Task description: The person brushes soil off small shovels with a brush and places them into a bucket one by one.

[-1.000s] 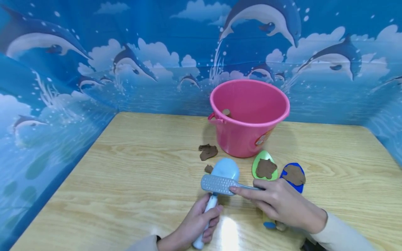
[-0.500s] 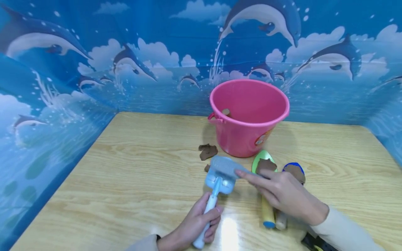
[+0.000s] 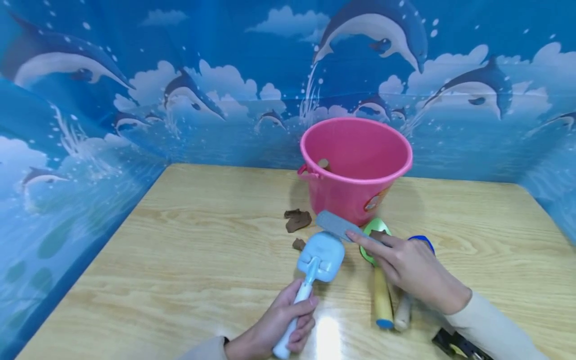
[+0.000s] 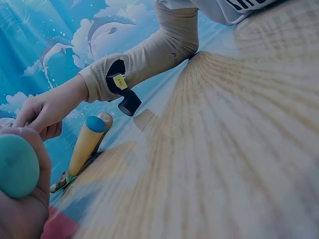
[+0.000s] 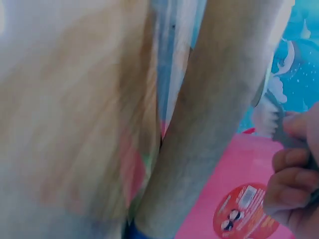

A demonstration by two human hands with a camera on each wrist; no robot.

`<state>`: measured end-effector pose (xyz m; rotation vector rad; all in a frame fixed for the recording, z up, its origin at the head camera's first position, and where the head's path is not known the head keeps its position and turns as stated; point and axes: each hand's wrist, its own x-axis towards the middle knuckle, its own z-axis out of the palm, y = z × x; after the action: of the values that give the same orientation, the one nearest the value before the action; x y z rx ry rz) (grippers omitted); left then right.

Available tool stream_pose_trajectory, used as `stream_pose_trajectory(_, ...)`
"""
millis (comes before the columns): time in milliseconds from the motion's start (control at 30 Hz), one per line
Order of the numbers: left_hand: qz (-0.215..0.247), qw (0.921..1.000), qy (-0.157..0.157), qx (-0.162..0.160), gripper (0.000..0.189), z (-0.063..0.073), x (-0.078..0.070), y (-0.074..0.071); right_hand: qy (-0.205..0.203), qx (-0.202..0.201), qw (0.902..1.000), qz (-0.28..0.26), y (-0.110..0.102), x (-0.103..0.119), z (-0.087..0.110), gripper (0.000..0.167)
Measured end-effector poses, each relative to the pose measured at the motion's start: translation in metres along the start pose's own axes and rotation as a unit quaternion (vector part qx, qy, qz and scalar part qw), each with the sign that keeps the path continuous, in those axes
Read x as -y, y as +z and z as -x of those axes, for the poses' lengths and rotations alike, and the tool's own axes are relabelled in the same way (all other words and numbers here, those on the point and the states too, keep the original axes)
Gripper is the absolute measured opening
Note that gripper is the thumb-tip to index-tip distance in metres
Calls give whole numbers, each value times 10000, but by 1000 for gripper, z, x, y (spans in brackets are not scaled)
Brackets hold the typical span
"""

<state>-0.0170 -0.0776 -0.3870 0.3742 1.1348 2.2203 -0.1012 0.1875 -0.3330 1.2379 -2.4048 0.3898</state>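
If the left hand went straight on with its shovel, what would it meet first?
Probably the grey brush in the right hand, just beyond the blue shovel; the pink bucket stands behind. Whether brush and shovel touch, I cannot tell.

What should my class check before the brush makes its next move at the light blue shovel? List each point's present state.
1. Left hand grips the light blue shovel by its handle: ok.
2. Right hand holds the brush: ok.
3. Brush touches the light blue shovel: cannot tell.
4. Light blue shovel's underside is clean: cannot tell, hidden.
5. Green shovel is bare: not ok, a brown lump lies on it.
6. Bucket stands upright: ok.
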Motion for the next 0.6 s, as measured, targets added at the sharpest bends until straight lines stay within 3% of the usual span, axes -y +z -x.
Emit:
stream_pose_trajectory(100,-128,9997,-115,-185,12,-1,0,1,-371,-98,9991,-207,2,7,0,44)
stream_pose_trajectory(200,-173,9993,-157,-304,14,-1,0,1,-655,87,9967,-469,6,11,0,42)
stream_pose_trajectory(333,-94,9994,-100,-311,16,0,0,0,-318,173,9985,-407,7,4,1,38)
stream_pose_trajectory(433,-106,9996,-80,-240,17,1,0,0,44,-50,9994,-342,6,-2,2,38)
stream_pose_trajectory(533,-183,9997,-28,-144,18,1,0,0,-106,-319,9981,-516,5,0,0,37)
stream_pose_trajectory(600,-97,9999,117,-28,19,1,-1,-1,-464,-405,9958,-682,5,6,-2,38)
